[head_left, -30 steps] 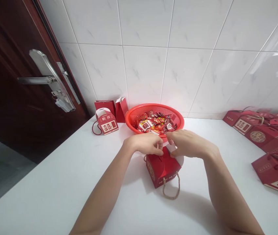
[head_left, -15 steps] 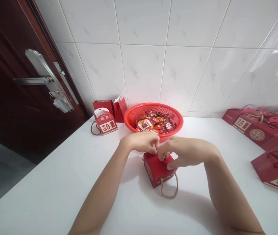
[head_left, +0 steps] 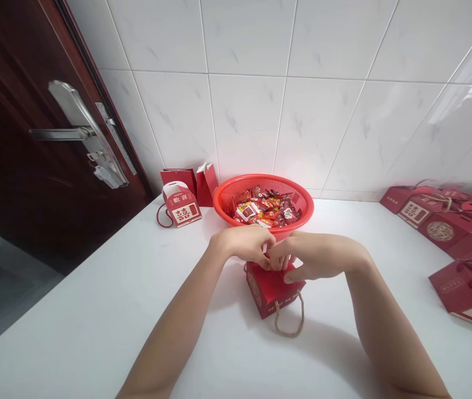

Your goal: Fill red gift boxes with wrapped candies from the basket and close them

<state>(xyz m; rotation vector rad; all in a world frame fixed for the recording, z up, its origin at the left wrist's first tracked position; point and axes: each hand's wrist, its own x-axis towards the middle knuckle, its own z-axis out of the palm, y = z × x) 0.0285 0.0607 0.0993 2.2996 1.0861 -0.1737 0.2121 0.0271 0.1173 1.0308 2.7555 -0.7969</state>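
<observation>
A small red gift box (head_left: 275,289) with a gold round emblem on its side stands on the white table. From its near side a twine handle (head_left: 289,334) droops to the tabletop. At the top of the box, my left hand (head_left: 249,244) bends down with its fingers pinched on the lid flaps. My right hand (head_left: 313,257) meets it there, fingers curled onto the lid and thumb against the top face. The fingers partly cover the flaps. Right behind the hands sits a red plastic basket (head_left: 222,200) of wrapped candies (head_left: 267,208).
To the left of the basket stand a red-and-white gift box (head_left: 184,208) with a cord handle and small red paper bags (head_left: 207,185). Several red boxes (head_left: 443,230) are grouped at the right. A tiled wall (head_left: 244,122) closes off the back; a dark door (head_left: 11,166) is at left.
The view has shifted slightly. Both hands stay at the top of the box, and the fingers have moved a little closer together and lower over the flaps.
</observation>
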